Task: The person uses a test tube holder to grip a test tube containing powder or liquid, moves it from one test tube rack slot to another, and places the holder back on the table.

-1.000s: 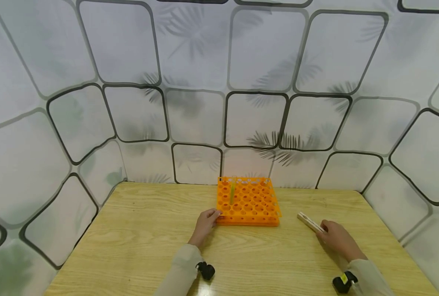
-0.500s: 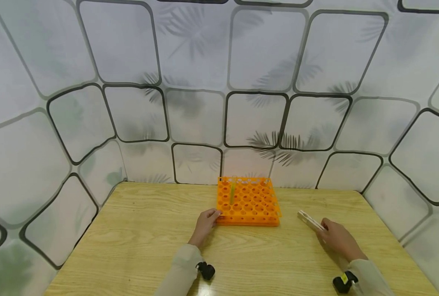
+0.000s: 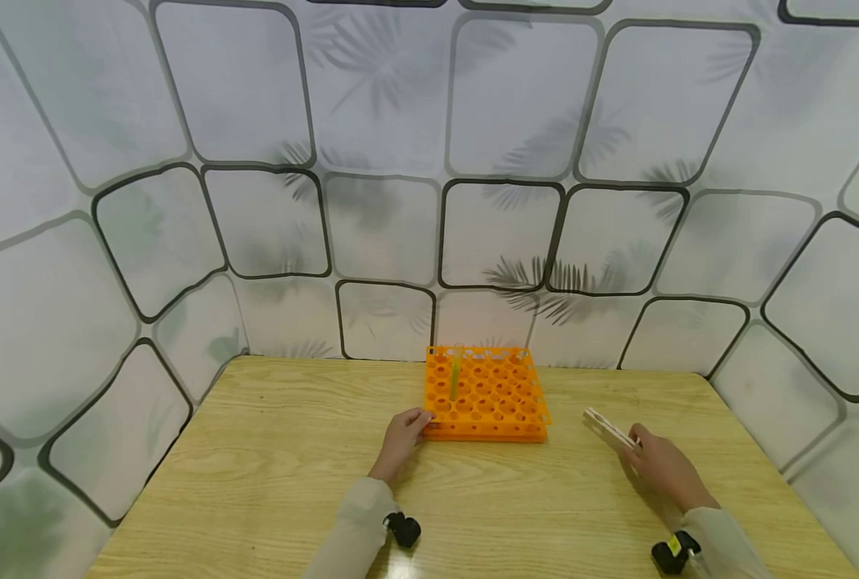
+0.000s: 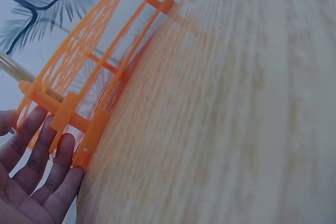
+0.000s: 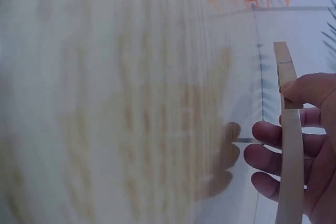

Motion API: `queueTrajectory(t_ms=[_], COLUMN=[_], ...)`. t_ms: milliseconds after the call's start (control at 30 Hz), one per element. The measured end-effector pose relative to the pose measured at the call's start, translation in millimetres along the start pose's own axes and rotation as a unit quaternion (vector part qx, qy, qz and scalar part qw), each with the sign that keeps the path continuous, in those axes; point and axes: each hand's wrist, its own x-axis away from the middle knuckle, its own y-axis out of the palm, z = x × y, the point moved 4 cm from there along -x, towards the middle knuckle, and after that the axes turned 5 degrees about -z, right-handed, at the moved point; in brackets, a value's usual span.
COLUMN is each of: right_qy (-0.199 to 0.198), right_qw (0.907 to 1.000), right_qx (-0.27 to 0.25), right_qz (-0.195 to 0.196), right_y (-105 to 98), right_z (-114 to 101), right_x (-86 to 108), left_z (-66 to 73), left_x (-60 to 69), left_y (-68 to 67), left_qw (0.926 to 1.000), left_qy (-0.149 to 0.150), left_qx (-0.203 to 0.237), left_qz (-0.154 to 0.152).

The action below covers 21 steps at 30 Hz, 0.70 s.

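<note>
An orange test tube rack (image 3: 487, 435) stands at the back middle of the table. One test tube (image 3: 455, 376) with yellow liquid leans slightly in a hole on its left side. My left hand (image 3: 404, 438) holds the rack's front left corner; in the left wrist view the fingers (image 4: 39, 156) lie along its side, with the thumb near the top plate. To the right, my right hand (image 3: 661, 466) grips a wooden test tube holder (image 3: 609, 428), its far end pointing toward the rack. In the right wrist view the thumb presses on the holder (image 5: 292, 156).
The wood-grain table (image 3: 270, 482) extends around the rack and both hands. Behind it and at the sides hangs a white patterned curtain (image 3: 386, 233), close to the rack's back edge.
The wooden test tube holder has risen slightly and turned a little in my right hand. My left hand and the rack have not moved.
</note>
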Motion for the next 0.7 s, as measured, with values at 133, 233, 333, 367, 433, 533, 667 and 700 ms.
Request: queueTrajectory(t_ms=[133, 233, 333, 367, 433, 533, 667, 700], right_qy=[-0.007, -0.011, -0.016, -0.015, -0.016, -0.014, -0.012, -0.012], right_qw=[0.9999, 0.9997, 0.9995, 0.9995, 0.9994, 0.9995, 0.9998, 0.9999], right_qx=[0.001, 0.003, 0.008, 0.009, 0.012, 0.012, 0.003, 0.001], right_qz=[0.012, 0.022, 0.027, 0.028, 0.029, 0.025, 0.014, 0.011], right_y=[1, 1, 1, 1, 0, 0, 0, 0], right_z=[0, 0, 0, 0, 0, -1, 0, 0], right_x=[0.3, 0.1, -0.3, -0.5, -0.7, -0.8, -0.5, -0.6], left_z=[3.4, 1.8, 0.3, -0.1, -4.2, -16.4, -30.2, -31.2], left_x=[2.4, 1.0, 0.1, 0.0, -2.5, -9.9, -18.8, -19.4], left_y=[0.3, -0.1, -0.3, -0.3, -0.6, -2.0, -3.9, -4.0], left_qw=[1.0, 1.0, 1.0, 1.0, 1.0, 0.9999, 0.9998, 0.9998], left_qy=[-0.001, 0.0, -0.002, -0.003, -0.006, -0.01, -0.011, -0.011], left_qx=[0.002, 0.004, 0.002, 0.001, -0.002, -0.004, 0.003, 0.005], left_qz=[0.002, 0.002, 0.003, 0.003, 0.007, 0.013, 0.018, 0.018])
